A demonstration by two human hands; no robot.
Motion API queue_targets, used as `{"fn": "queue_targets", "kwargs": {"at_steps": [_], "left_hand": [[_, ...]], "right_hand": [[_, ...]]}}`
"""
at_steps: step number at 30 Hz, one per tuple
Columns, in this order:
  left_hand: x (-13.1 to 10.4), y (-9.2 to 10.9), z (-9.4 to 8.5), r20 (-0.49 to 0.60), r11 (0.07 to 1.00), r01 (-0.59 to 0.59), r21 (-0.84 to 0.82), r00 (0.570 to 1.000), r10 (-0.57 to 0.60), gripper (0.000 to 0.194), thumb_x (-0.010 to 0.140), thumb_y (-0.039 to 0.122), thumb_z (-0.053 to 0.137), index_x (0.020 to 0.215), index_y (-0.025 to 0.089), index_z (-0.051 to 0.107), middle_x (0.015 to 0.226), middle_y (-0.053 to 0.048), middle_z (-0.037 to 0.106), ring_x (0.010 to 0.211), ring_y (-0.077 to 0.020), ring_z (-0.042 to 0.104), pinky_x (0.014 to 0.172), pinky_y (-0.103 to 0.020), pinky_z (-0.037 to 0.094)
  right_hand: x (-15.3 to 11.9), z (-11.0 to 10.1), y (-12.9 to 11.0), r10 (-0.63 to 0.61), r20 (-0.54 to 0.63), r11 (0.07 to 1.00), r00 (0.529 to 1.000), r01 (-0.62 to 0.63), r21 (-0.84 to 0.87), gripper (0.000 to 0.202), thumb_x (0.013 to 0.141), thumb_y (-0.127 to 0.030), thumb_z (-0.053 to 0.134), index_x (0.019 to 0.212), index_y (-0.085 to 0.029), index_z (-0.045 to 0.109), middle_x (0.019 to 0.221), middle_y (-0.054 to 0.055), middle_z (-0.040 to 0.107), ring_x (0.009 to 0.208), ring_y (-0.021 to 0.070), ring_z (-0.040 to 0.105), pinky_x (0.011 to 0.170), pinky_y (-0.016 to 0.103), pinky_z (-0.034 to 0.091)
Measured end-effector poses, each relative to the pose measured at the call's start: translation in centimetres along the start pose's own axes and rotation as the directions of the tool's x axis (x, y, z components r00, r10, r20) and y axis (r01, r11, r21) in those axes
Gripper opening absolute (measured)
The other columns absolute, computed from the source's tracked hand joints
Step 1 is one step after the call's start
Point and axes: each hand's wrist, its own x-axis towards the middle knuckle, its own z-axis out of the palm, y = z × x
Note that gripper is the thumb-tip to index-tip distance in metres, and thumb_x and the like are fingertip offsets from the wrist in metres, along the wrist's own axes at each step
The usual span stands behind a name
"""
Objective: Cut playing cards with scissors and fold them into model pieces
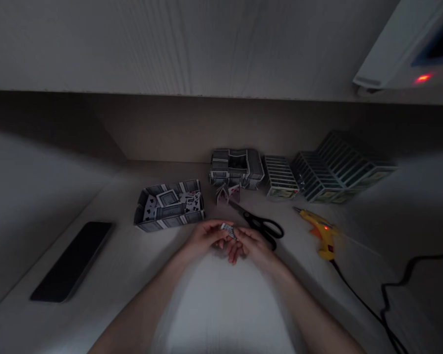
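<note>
Both hands meet over the desk. The left hand and right hand each keep a pinching grip on one small folded card piece, held between them just above the surface. Its print is too small to read. Scissors lie just beyond; a phone lies left. Farther back sit a card tray, a glue gun and stacked card boxes; no lettering is legible.

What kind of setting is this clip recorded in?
Probably a dim home craft desk. A yellow glue gun, scissors and a tray folded from playing cards lie on the pale desk, while both hands pinch a small card piece.
</note>
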Motion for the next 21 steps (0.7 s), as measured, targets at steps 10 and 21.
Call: {"fn": "queue_targets", "kwargs": {"at_steps": [10,21], "left_hand": [[0.3,0.5,-0.6,0.022,0.987,-0.020,0.159,1.000,0.017,0.039,0.071,0.047,0.059,0.079,0.010,0.067,0.047,0.003,0.046,0.044,-0.0061,0.037,0.044,-0.020,0.025],[0.2,0.4,0.0,0.026,0.997,-0.011,0.075,1.000,0.009,0.035,0.074,0.045,0.057,0.070,0.011,0.060,0.056,0.000,0.054,0.052,-0.0082,0.047,0.050,-0.020,0.033]], "right_hand": [[0.4,0.0,0.7,-0.073,-0.206,0.986,0.976,0.040,-0.161,0.034,0.062,-0.043,0.071,0.076,-0.014,0.058,0.062,-0.001,0.061,0.049,0.0112,0.060,0.050,0.025,0.050],[0.4,0.2,0.6,-0.045,-0.187,0.989,0.981,0.018,-0.145,0.037,0.066,-0.051,0.064,0.068,-0.015,0.053,0.057,0.002,0.066,0.040,0.0113,0.059,0.038,0.020,0.042]]}}
